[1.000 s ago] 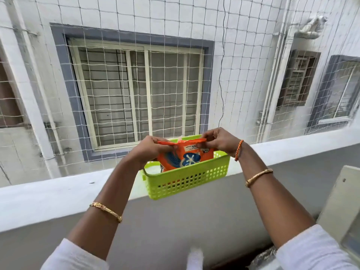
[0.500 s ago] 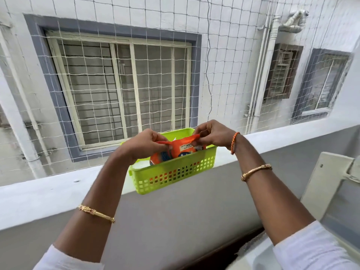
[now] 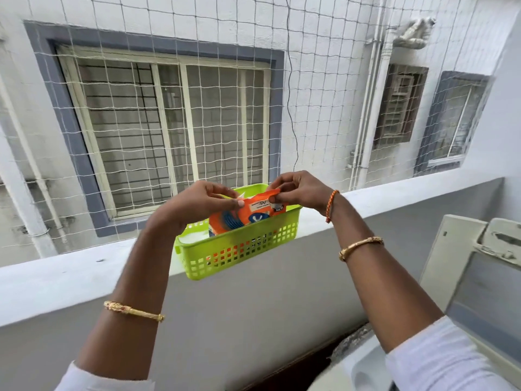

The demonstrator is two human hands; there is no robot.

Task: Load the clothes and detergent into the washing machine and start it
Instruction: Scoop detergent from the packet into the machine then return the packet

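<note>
On the white ledge of a balcony wall sits a lime-green slotted basket, its near side hanging a little over the ledge's inner edge. Inside it stands an orange detergent pouch, upright and leaning slightly left, with its lower part hidden behind the basket wall and showing only through the slots. Both hands are at the pouch's top edge. The left hand pinches the upper left corner between thumb and curled fingers; the right hand pinches the upper right corner the same way, thumb in front.

Print on the pouch is mostly too small or blurred to read. Near the top, "100" can be made out in dark type on a pale band, with a line of smaller unreadable text under it. Below that is a blue swirl and a white mark on a blue patch; at the right edge a small word reads something like "NEW". No brand name is legible.

Each wrist wears a gold bangle, and the right one also has an orange thread. White sleeves cover both upper arms. At the lower right stands the washer, its raised lid seen in part. Beyond the ledge a white net spans the opening, and behind it a barred window in a grey frame faces across.
</note>
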